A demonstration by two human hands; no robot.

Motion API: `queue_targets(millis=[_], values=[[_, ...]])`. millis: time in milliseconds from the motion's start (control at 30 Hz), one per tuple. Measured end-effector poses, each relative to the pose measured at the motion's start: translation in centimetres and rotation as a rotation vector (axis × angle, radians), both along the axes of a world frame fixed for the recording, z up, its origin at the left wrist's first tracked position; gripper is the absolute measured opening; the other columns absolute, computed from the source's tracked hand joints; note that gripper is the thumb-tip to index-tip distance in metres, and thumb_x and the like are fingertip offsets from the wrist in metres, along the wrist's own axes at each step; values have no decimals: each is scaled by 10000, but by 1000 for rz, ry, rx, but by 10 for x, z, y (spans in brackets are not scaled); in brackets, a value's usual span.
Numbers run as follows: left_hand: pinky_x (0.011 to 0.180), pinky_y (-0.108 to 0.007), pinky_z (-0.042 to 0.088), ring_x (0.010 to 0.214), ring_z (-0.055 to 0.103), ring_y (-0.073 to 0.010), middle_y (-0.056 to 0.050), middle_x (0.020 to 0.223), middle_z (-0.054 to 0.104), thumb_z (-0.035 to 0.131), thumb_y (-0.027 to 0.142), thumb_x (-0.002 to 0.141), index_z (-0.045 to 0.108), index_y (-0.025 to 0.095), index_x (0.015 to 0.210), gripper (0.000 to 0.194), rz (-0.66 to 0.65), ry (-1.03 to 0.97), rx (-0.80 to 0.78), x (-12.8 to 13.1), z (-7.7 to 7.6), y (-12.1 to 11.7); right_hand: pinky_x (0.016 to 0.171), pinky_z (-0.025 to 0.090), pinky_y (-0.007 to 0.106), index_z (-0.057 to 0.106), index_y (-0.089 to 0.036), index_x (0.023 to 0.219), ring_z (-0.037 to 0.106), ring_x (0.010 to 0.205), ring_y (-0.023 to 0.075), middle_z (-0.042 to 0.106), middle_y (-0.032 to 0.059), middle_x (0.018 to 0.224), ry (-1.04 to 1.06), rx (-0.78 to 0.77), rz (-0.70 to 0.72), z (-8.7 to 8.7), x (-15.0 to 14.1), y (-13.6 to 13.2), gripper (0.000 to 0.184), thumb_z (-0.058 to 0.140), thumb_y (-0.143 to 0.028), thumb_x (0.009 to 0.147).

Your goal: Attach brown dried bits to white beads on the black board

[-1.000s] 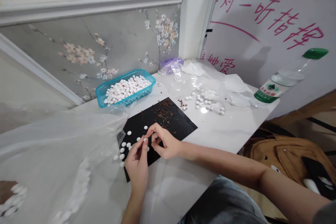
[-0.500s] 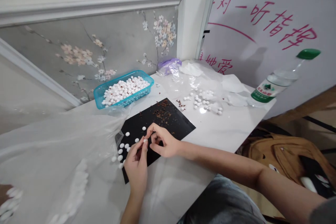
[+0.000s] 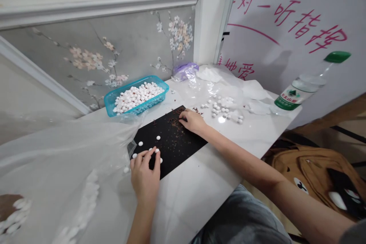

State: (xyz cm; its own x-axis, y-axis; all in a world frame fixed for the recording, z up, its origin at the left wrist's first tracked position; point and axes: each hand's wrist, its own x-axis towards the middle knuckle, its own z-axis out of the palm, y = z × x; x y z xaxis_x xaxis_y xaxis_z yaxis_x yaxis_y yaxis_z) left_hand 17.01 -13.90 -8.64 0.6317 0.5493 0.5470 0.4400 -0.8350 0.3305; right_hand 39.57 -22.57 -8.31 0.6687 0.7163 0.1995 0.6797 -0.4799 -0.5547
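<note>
- Left hand (image 3: 145, 175), at the near edge of a black mat (image 3: 183, 152), pinches a white ball (image 3: 157, 150) at the tips of thumb and forefinger, the two arched slightly apart behind it. The light grip probably leaves most of the ball exposed.
- Right hand (image 3: 194, 121) reaches to the mat's far side, fingers curled and thumb near forefinger, among brown bits (image 3: 175, 122). Whether it has hold of one cannot be told. The low, bent fingers seem suited to something so small.
- Loose balls (image 3: 140, 143) dot the mat by the left hand, likely within easy reach; its dark surface makes them stand out.
- Behind, a blue basket (image 3: 108, 103) is heaped with more balls, its raised walls presumably there to stop them rolling.
- Clear plastic (image 3: 94, 137) spreads at left; further balls lie by the wrappings (image 3: 210, 74) at the back.
- A green-capped bottle (image 3: 297, 91) stands near the table's (image 3: 197, 194) right edge, well apart from both hands.
</note>
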Motion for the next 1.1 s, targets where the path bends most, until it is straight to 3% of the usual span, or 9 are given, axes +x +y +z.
queue_targets(millis=[167, 433, 600, 800, 933, 1100], values=[[782, -332, 402, 850, 532, -225, -64, 870, 653, 527, 359, 839, 679, 177, 948, 261, -36, 62, -96, 0, -4, 1, 562, 326, 221, 637, -174, 761, 529, 715, 140, 552, 11, 825, -23, 6, 14, -5, -5, 7, 80, 632, -117, 818], [616, -268, 395, 686, 517, -171, -6, 770, 639, 531, 375, 819, 634, 228, 1001, 256, 83, 174, -330, 2, 5, -6, 586, 350, 200, 607, -173, 834, 524, 686, 103, 550, -9, 855, -55, 161, 62, -2, -21, 4, 57, 581, -142, 874], [574, -249, 378, 618, 504, -141, 15, 791, 638, 561, 401, 788, 597, 236, 1031, 296, 49, 216, -333, 1, 12, -11, 571, 355, 186, 602, -163, 797, 497, 630, 89, 541, -13, 808, 1, 299, 149, 2, -32, -1, 67, 605, -116, 845], [524, -251, 342, 613, 520, -146, 9, 688, 598, 591, 452, 746, 601, 213, 705, 243, -33, 305, -330, -6, 16, -8, 525, 339, 177, 611, -151, 786, 435, 561, 65, 513, -17, 766, 98, 434, 274, 0, -35, 0, 61, 624, -99, 818], [566, -251, 421, 633, 542, -142, -9, 723, 625, 611, 443, 729, 634, 204, 761, 242, -120, 108, -668, -5, 15, -5, 470, 312, 177, 605, -139, 780, 388, 510, 56, 503, -15, 738, 339, 525, 329, 1, -43, 2, 79, 612, -192, 838], [775, -277, 489, 880, 610, -174, -58, 938, 665, 725, 385, 626, 648, 168, 932, 383, -15, -341, -1158, -1, 18, -3, 401, 224, 186, 571, -126, 838, 331, 460, 53, 497, -15, 681, 796, 552, 505, 9, -66, 1, 370, 584, -496, 834]])
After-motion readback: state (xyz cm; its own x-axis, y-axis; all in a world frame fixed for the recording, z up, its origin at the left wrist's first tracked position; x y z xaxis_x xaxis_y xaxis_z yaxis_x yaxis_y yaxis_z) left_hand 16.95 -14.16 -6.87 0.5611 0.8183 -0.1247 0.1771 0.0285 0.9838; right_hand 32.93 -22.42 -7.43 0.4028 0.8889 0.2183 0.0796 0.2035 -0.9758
